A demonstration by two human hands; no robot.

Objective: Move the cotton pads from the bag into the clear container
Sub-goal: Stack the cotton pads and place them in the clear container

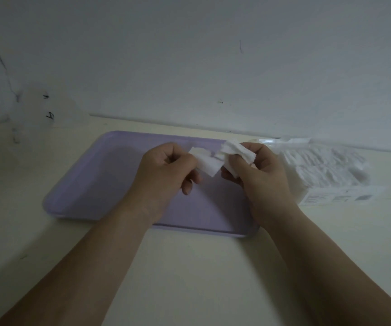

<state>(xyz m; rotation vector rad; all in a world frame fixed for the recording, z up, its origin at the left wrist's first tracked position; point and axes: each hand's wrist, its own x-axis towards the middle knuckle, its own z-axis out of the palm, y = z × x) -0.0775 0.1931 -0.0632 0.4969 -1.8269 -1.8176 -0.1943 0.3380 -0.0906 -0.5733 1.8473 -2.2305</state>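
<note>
Both hands are raised over the right half of a lavender tray (91, 175) that lies flat on a cream table (189, 267), its far edge close to a white wall (189, 55). The left hand (166, 170) has its fingers curled and pinches a single white cotton pad (205, 164) between thumb and forefinger, the pad sticking out to the right. The right hand (258, 175), just beside it, grips a small stack of cotton pads (235, 150) in curled fingers, thumb pressed on top. The single pad and the stack meet between the two hands; whether they are actually touching is not clear. On the table just right of the tray, behind the right hand, lies the clear plastic bag (326, 168), packed with rows of white pads, with a printed label on its near side and a sealing strip along its far edge by the wall. The picture is dim and slightly blurred.
</note>
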